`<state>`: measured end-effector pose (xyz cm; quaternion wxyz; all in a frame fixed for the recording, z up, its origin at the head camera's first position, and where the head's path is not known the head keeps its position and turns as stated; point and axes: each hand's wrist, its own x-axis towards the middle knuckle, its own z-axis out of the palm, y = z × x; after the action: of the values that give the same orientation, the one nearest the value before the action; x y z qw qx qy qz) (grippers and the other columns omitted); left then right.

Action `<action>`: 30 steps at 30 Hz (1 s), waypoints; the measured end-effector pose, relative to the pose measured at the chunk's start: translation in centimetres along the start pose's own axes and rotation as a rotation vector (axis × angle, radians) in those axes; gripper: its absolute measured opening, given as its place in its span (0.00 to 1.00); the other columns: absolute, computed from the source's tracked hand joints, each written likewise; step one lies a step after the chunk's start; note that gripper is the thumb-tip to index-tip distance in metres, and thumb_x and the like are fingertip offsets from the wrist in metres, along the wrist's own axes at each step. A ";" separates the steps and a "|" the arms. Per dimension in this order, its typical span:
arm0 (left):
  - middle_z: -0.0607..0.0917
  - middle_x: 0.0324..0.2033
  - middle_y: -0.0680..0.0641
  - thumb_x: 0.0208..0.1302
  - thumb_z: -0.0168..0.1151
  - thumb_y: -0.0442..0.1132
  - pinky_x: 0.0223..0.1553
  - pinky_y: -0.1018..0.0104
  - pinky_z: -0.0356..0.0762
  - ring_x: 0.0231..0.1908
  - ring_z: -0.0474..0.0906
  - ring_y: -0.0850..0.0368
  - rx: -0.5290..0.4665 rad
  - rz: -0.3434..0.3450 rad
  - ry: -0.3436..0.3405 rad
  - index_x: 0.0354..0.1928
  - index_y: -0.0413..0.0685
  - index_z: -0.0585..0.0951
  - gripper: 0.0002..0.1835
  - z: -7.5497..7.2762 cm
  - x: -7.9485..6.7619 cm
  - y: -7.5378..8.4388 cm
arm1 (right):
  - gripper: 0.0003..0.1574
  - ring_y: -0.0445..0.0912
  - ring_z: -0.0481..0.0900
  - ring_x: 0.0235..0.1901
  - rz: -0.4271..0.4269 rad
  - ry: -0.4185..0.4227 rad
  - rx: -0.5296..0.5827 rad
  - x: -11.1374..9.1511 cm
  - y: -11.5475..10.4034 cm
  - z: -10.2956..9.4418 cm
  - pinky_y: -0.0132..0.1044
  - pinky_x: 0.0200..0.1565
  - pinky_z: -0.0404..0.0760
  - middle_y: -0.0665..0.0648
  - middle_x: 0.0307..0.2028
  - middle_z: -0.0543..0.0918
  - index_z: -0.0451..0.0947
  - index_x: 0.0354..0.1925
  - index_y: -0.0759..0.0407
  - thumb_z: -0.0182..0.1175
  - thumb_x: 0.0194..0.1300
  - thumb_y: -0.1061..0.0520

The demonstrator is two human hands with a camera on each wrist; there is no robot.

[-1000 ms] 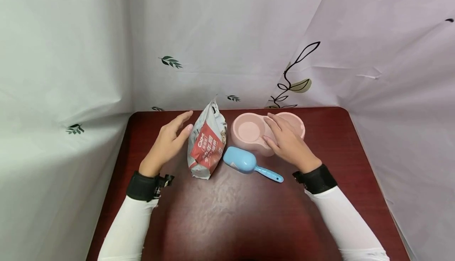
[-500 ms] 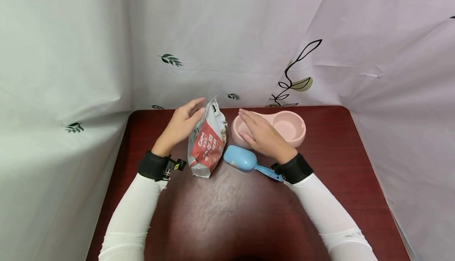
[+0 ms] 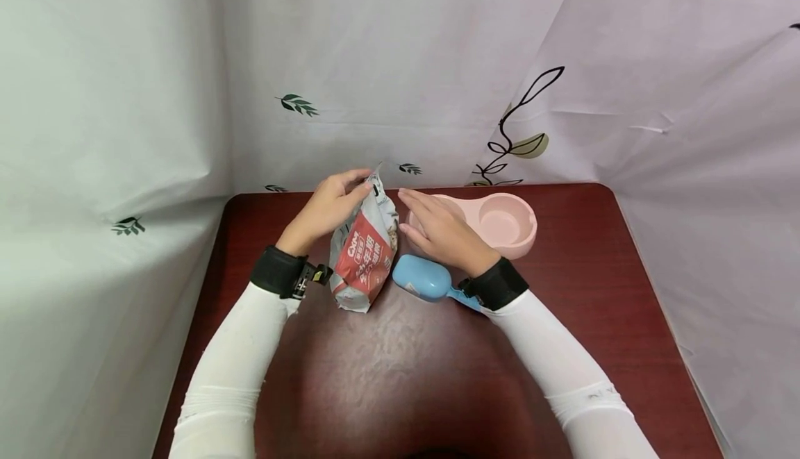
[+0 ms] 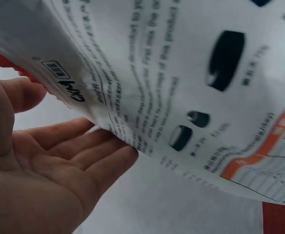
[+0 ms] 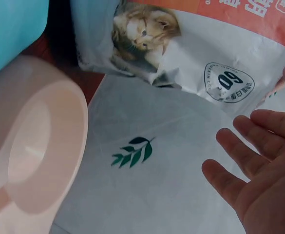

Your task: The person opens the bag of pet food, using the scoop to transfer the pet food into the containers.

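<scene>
"So, where is the bag (image 3: 364,254)?"

"On the dark red table (image 3: 387,382), left of center, its narrow top toward the far edge. The silver-gray pack carries a red panel, and the right wrist view shows a kitten picture (image 5: 144,34) on its side."

"And the person's left hand (image 3: 328,209)?"

"At the bag's upper left, held wide, fingers extended and thumb apart; some fingertips disappear behind the pack in the left wrist view. Whether they press it, I cannot tell."

"The right hand (image 3: 440,230)?"

"Also wide, fingers extended, in front of the left cup of the pink double bowl (image 3: 507,223), fingertips near the bag's right side."

"What else is in the scene?"

"A blue scoop (image 3: 421,277) lies just beside the bag, near the bowl, its handle partly hidden by the black right wristband (image 3: 496,284). Pale cloth (image 3: 400,49) printed with leaves hangs behind. White sleeves (image 3: 219,376) cover both arms."
</scene>
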<state>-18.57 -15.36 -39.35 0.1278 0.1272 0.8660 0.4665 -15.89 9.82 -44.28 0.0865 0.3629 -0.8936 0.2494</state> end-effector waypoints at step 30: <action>0.61 0.11 0.54 0.78 0.53 0.43 0.18 0.69 0.55 0.13 0.55 0.61 0.214 -0.047 0.181 0.14 0.49 0.72 0.27 1.4 2.7 2.2 | 0.24 0.52 0.80 0.60 0.328 -0.015 0.673 4.1 -1.4 1.0 0.47 0.61 0.79 0.59 0.64 0.79 0.75 0.68 0.61 0.54 0.81 0.54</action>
<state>-20.40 -12.21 -38.55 0.0458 0.0772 0.9214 0.3780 -17.86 5.97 -43.23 -0.0854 0.2250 -0.8087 0.5368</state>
